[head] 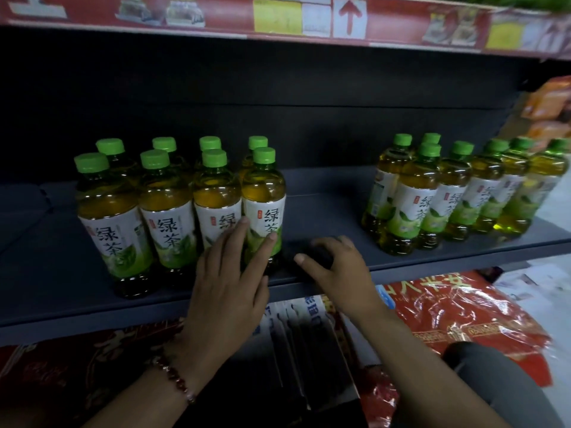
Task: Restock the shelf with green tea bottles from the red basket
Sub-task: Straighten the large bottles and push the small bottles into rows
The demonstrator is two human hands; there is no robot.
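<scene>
— Green tea bottles stand in two groups on the dark shelf. Where is the nearer group?

— At about nine o'clock from the middle of the view: eight bottles with green caps, in two rows of four, labels facing out. The front row stands close to the shelf's front edge.

— And the other group?

— At about three o'clock, well apart from the first, with a bare stretch of shelf between them. Its bottles are upright too, in a row running off to the right.

— What is the left hand doing?

— It reaches up from six o'clock with straight, spread fingers. The fingertips rest on the labels of the two rightmost front bottles; nothing is clasped.

— The right hand?

— It sits just beside the left one, toward four o'clock of it, on the front edge of the shelf in the gap. Its fingers are bent over something dark and blurred, and it cannot be told whether it grips anything.

— Anything else?

— A beaded bracelet circles the left wrist. A red price strip runs along the shelf above at twelve o'clock, and red plastic packages lie below at five o'clock.
</scene>
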